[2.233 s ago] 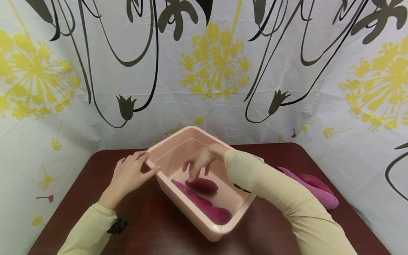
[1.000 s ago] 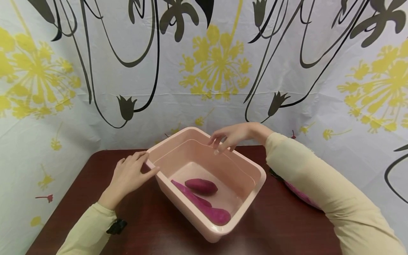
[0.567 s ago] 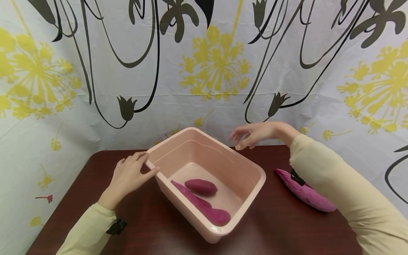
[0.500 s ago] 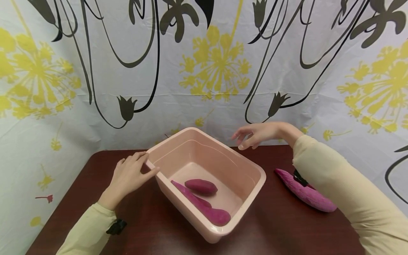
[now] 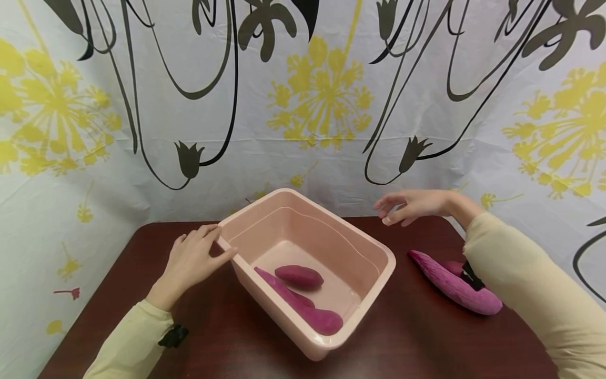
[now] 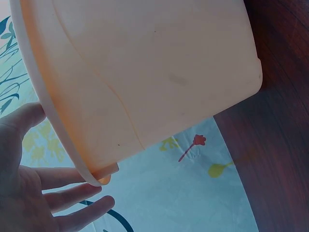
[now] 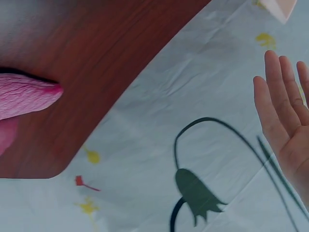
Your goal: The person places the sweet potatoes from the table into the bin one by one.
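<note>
My left hand point(image 5: 191, 263) rests at the near-left corner of a pale pink plastic basin point(image 5: 312, 329), its thumb and fingertips touching the rim. In the left wrist view those fingers point(image 6: 67, 197) are extended, against the outside of the basin. Inside the basin lie a short dark purple sweet potato point(image 5: 299, 277), a longer magenta one point(image 5: 324, 320) along the wall, and another partly hidden beneath it. My right hand point(image 5: 409, 206) hovers over the back right of the table with loose fingers, holding nothing. In the right wrist view its fingers point(image 7: 277, 82) are spread straight.
On the dark red wooden table point(image 5: 208, 337), right of the basin, lies a long pink sweet potato point(image 5: 450, 281). A darker sweet potato point(image 5: 453, 267) lies behind it, partly covered by the right wrist. A patterned white cloth point(image 5: 265, 121) hangs around the table's back and sides.
My right hand has come up out of the basin, crossed its far rim and moved right, uncovering the basin's inside. The left hand and the sweet potatoes stay put.
</note>
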`<state>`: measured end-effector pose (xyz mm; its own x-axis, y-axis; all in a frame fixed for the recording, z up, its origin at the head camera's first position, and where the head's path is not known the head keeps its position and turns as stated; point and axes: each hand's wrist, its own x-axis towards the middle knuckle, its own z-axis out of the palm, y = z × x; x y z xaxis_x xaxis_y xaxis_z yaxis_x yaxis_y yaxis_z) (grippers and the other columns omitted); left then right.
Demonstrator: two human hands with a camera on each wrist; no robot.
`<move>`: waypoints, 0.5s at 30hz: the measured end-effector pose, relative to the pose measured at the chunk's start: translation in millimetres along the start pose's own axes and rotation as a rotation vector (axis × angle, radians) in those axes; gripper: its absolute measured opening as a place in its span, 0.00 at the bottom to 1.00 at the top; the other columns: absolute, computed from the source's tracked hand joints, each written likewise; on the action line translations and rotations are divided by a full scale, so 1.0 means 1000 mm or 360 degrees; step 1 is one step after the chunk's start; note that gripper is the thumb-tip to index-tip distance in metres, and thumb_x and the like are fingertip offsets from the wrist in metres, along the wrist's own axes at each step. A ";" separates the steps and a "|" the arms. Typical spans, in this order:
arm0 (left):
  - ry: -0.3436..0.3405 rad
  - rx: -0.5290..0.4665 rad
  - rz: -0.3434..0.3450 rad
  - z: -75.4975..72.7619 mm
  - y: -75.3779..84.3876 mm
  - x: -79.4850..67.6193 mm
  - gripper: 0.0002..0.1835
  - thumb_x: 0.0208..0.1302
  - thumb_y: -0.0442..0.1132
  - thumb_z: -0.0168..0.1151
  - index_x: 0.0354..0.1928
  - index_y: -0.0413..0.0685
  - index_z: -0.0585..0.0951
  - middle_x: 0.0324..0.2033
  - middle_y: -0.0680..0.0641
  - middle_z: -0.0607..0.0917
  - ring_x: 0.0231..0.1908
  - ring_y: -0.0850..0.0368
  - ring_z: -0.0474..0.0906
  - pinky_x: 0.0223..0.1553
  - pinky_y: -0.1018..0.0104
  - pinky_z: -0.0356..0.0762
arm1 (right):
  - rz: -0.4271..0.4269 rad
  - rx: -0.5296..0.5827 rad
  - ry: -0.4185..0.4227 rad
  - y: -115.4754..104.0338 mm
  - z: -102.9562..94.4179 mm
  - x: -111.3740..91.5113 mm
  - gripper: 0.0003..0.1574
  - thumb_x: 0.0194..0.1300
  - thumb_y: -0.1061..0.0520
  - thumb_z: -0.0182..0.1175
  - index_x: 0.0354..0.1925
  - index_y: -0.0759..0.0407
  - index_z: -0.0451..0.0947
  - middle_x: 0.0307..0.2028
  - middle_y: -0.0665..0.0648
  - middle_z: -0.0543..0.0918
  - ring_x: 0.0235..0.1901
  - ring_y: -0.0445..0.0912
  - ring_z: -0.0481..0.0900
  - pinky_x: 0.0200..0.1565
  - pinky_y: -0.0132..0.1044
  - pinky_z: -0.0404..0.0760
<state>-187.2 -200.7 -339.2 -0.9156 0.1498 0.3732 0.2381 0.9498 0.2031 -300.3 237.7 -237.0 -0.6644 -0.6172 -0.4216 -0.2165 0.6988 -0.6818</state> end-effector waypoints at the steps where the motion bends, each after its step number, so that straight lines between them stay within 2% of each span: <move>1: -0.0001 -0.0002 -0.0001 0.000 0.000 0.000 0.37 0.51 0.62 0.55 0.52 0.37 0.74 0.48 0.37 0.74 0.48 0.42 0.69 0.48 0.40 0.58 | 0.0008 0.0010 0.0010 0.004 0.000 -0.001 0.33 0.58 0.51 0.58 0.58 0.60 0.61 0.51 0.60 0.69 0.51 0.51 0.68 0.49 0.46 0.69; 15: -0.0006 -0.0003 -0.0011 0.000 -0.001 0.000 0.36 0.51 0.61 0.55 0.52 0.37 0.74 0.49 0.38 0.73 0.48 0.42 0.69 0.48 0.40 0.57 | 0.0079 0.0181 0.0053 0.059 0.002 -0.022 0.31 0.60 0.54 0.55 0.58 0.64 0.59 0.53 0.63 0.66 0.52 0.52 0.67 0.48 0.45 0.70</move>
<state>-187.8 -201.5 -339.3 -0.9184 0.1440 0.3684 0.2321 0.9504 0.2072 -296.9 291.8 -269.0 -0.6959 -0.5694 -0.4377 -0.1016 0.6814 -0.7248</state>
